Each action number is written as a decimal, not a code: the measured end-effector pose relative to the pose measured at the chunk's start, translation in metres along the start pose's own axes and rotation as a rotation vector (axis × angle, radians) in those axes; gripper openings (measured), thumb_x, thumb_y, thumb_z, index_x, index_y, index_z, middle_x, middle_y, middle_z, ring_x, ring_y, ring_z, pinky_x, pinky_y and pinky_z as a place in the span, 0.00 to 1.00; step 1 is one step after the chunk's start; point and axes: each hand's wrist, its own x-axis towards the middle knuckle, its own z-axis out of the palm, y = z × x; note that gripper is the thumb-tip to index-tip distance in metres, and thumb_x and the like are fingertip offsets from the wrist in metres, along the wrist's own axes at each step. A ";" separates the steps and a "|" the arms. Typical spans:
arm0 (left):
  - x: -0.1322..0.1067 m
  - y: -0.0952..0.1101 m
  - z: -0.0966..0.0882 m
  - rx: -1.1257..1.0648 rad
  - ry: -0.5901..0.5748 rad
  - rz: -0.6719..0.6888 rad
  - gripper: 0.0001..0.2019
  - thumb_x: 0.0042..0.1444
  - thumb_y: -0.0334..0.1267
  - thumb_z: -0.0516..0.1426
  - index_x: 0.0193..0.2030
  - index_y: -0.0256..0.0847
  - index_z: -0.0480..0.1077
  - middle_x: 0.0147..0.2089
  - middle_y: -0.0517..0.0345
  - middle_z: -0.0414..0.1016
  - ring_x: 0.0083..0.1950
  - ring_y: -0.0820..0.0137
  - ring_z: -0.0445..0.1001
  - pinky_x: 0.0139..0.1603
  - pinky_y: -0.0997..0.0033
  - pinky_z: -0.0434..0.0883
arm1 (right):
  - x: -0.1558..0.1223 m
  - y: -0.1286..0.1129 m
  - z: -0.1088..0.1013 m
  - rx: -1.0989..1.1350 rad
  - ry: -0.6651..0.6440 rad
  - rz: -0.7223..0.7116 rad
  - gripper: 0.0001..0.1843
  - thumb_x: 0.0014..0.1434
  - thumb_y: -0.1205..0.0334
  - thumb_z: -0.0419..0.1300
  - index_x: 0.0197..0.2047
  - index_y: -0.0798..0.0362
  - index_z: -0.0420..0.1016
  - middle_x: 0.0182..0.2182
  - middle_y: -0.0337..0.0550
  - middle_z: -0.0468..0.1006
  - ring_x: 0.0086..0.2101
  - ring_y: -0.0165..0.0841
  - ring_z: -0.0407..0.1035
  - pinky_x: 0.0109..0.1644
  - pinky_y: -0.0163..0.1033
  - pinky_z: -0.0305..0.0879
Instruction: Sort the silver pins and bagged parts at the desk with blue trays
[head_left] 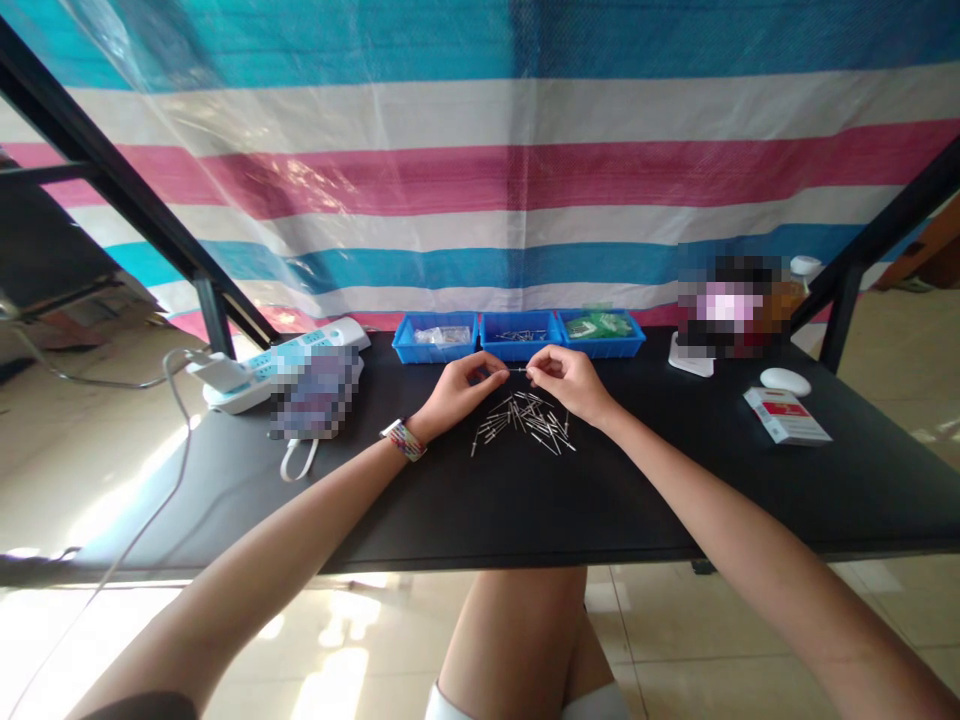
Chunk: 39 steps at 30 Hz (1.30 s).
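Observation:
Between my two hands, over the black table, a thin silvery blind rivet is stretched level. My left hand pinches one end of it, and the fingertips of my right hand close on the other end. Just below lies a loose pile of similar blind rivets, pointing in many directions. Behind the hands stand three blue bins in a row: the left bin has clear plastic bags, the middle bin has more metal pins, and the right bin has green-and-white packets.
On the left are a white power strip with a plug, a cable and a blurred object. To the right sit a small cigarette-type box, a white oval case and a blurred item on a white stand. A striped sheet hangs behind.

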 end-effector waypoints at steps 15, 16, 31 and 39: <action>0.001 0.001 0.000 0.009 -0.002 0.001 0.19 0.70 0.53 0.57 0.39 0.40 0.78 0.40 0.53 0.83 0.43 0.63 0.79 0.47 0.65 0.73 | 0.004 -0.006 0.001 0.095 0.018 -0.012 0.16 0.54 0.51 0.74 0.33 0.50 0.75 0.28 0.40 0.78 0.29 0.36 0.77 0.38 0.43 0.77; 0.001 0.001 0.000 -0.006 0.009 -0.015 0.18 0.70 0.51 0.56 0.39 0.40 0.77 0.39 0.54 0.83 0.43 0.63 0.79 0.46 0.65 0.73 | 0.008 -0.005 0.001 0.093 0.058 -0.015 0.16 0.54 0.50 0.74 0.33 0.50 0.75 0.28 0.40 0.78 0.28 0.35 0.77 0.37 0.42 0.77; 0.001 -0.004 -0.006 0.362 -0.177 0.125 0.04 0.53 0.35 0.61 0.35 0.43 0.77 0.34 0.58 0.78 0.38 0.64 0.75 0.52 0.59 0.69 | 0.009 0.001 -0.014 -0.201 0.299 -0.039 0.10 0.63 0.54 0.62 0.39 0.51 0.82 0.35 0.44 0.82 0.20 0.30 0.68 0.23 0.38 0.63; 0.000 -0.003 -0.005 0.391 -0.208 0.166 0.06 0.59 0.42 0.64 0.37 0.43 0.78 0.36 0.57 0.78 0.39 0.63 0.75 0.52 0.60 0.69 | 0.005 -0.001 -0.001 -0.379 0.081 -0.184 0.08 0.62 0.63 0.61 0.35 0.49 0.83 0.35 0.44 0.82 0.29 0.35 0.69 0.35 0.41 0.67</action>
